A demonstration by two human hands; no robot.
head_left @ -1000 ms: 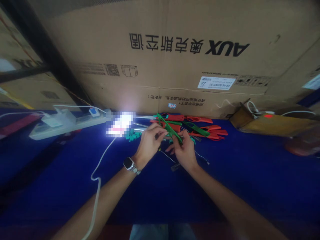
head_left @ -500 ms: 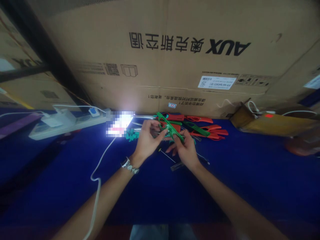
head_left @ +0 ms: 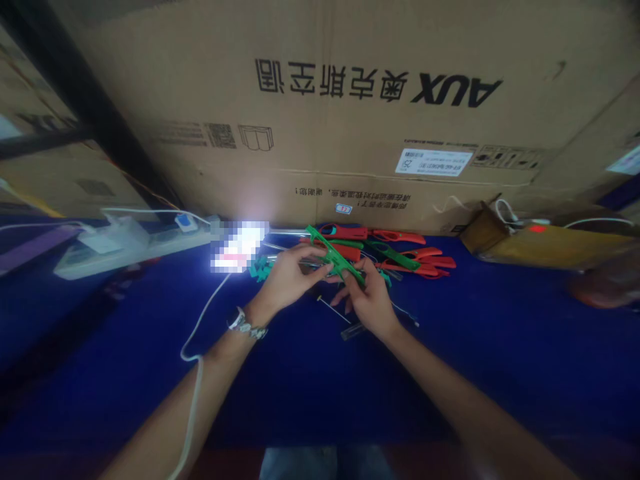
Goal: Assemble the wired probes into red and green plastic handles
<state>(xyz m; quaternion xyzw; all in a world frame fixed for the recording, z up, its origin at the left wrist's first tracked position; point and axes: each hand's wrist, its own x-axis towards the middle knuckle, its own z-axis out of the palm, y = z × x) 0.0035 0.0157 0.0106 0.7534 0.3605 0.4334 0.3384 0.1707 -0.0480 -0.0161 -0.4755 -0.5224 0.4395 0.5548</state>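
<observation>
Both hands hold a long green lighter shell (head_left: 336, 259), slanted from upper left to lower right. My left hand (head_left: 290, 275) pinches its middle between thumb and fingers. My right hand (head_left: 374, 300) grips the lower right end, covering part of it. Behind the hands lie red lighter shells (head_left: 427, 259), a dark green shell (head_left: 396, 257) and thin metal tubes. Small teal parts (head_left: 260, 269) are heaped left of the pile. Below the hands rest a thin rod with a yellow tip (head_left: 334, 309) and a clear tube (head_left: 353, 331).
A glowing, blurred-out screen (head_left: 239, 248) stands at left, its white cable (head_left: 186, 333) running over my left forearm. Further left is a white power strip (head_left: 80, 263). A large cardboard box (head_left: 320, 147) walls off the back; a yellowish box (head_left: 555, 248) sits at right on the blue tabletop (head_left: 320, 393).
The green shell has turned slightly, showing more of its length. My left hand and wrist have shifted a little to the left; my right hand stays almost in place.
</observation>
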